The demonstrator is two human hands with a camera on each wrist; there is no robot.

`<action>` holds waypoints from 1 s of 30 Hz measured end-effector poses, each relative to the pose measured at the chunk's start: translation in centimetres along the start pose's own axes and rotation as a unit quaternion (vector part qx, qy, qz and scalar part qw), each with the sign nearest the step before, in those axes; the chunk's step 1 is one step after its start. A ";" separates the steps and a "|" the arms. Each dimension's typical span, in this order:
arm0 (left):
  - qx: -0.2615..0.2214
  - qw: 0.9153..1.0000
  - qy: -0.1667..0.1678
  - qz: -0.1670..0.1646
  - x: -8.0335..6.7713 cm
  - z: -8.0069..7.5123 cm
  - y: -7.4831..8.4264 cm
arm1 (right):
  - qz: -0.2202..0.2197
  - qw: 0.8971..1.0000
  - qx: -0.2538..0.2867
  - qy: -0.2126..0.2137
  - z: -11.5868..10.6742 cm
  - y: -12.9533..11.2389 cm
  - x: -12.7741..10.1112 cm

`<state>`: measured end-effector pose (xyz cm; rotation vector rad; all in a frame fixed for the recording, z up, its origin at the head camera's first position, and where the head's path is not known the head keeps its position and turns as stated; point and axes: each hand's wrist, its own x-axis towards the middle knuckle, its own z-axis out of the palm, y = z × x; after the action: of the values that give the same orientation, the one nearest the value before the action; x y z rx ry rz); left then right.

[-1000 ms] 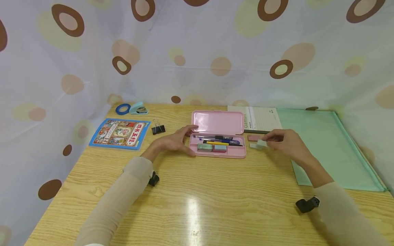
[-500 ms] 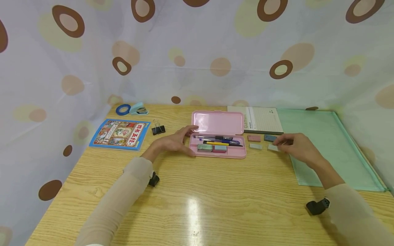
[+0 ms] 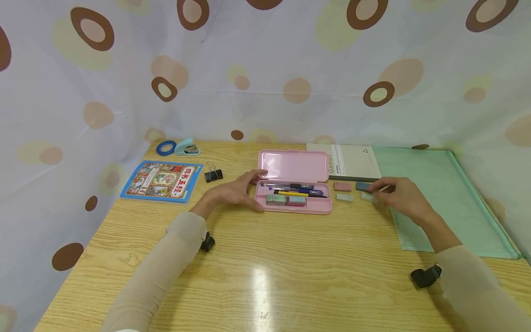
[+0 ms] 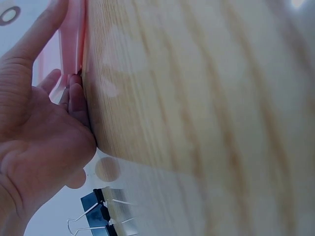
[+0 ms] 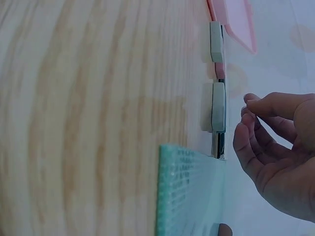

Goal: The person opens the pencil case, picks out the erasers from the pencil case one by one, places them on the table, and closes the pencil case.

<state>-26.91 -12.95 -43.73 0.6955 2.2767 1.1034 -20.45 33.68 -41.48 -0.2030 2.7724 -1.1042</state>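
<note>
An open pink pencil case lies mid-table with pens and two erasers inside. My left hand rests against its left end, thumb at the lid, fingers along the base; in the left wrist view its fingers touch the pink case. Right of the case lie a pink eraser, a pale green eraser, a dark blue eraser and another pale eraser. My right hand hovers by the last two, holding nothing. In the right wrist view its fingers stay just clear of the pale eraser.
A notebook and a green mat lie at the back right. A blue booklet, a binder clip, a tape roll and a stapler lie at the left. Spotted curtains close in the table.
My right hand carried a pale eraser to the right, laid it on the table and let go. The left hand has stayed on the case.
</note>
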 end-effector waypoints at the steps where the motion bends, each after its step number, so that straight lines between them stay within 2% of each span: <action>1: -0.001 1.000 0.001 0.000 0.0 0.0 0.0 | -0.001 1.000 0.004 0.002 0.0 0.0 0.0; 8: -0.002 1.000 0.002 0.001 0.0 0.0 0.0 | -0.028 0.998 0.051 0.005 0.6 0.0 0.1; 15: 0.003 1.000 0.002 0.003 0.1 0.0 -0.1 | -0.040 0.993 0.105 -0.025 2.6 -1.7 0.7; 26: 0.004 1.000 0.001 0.003 -0.1 -0.1 0.0 | -0.067 0.986 0.143 -0.055 6.2 -5.4 2.4; 30: 0.008 1.000 0.001 0.003 0.0 -0.1 -0.1 | -0.076 0.989 0.115 -0.059 7.7 -6.6 3.1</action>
<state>-26.98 -13.05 -43.78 0.7087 2.2891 1.0894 -21.55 23.17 -42.72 -0.4423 2.5353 -1.3880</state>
